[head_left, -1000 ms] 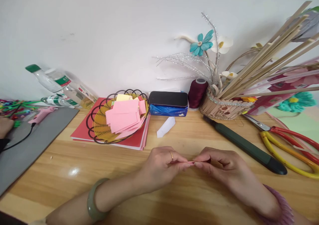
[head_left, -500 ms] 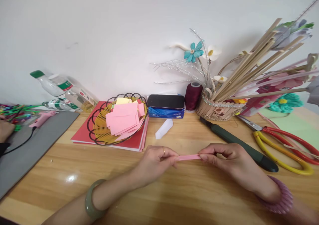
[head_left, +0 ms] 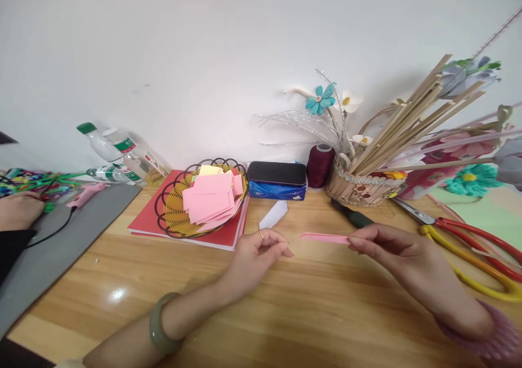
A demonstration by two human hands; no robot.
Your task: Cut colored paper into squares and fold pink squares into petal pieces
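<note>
A narrow folded strip of pink paper [head_left: 325, 238] is pinched at its right end by my right hand [head_left: 402, 256]. Its left end sticks out free above the table, with a slanted tip. Just left of that tip is my left hand [head_left: 259, 256], apart from the strip. The left thumb and forefinger are drawn close together with nothing seen between them. Behind my left hand, a folded piece of white paper [head_left: 274, 214] lies on the wooden table. A dark green pen-shaped tool [head_left: 353, 214] lies behind my right hand, which hides most of it.
A yellow basket [head_left: 173, 210] of pink paper pieces sits on red sheets [head_left: 147, 221]. Behind are a phone [head_left: 277, 172] on a blue pack, maroon thread [head_left: 320, 167] and a holder [head_left: 354, 186] with sticks. Scissors [head_left: 468, 237] lie right. Another person's hand [head_left: 20, 210] is far left.
My left hand has let go of the strip's left end. My right hand has moved right with the strip, leaving a gap between the two. The camera view has shifted slightly.
</note>
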